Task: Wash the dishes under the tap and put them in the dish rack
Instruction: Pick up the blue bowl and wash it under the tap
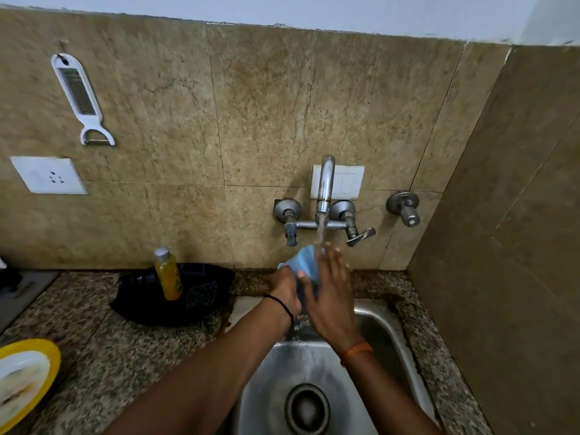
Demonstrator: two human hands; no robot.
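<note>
A light blue cup [303,260] is held over the steel sink [381,321], right under the running tap [324,183]. Water streams onto its rim. My left hand [287,293] grips the cup from the left side. My right hand [329,290] lies against the cup's right side with fingers spread, covering most of its body. Water splashes down into the sink basin below both hands. The lower part of the cup is hidden behind my hands.
A black tray [157,309] with a yellow soap bottle [169,274] sits left of the sink on the granite counter [125,356]. A yellow plate [47,356] lies at the left edge. A white grater [80,95] hangs on the wall. A tiled side wall stands right.
</note>
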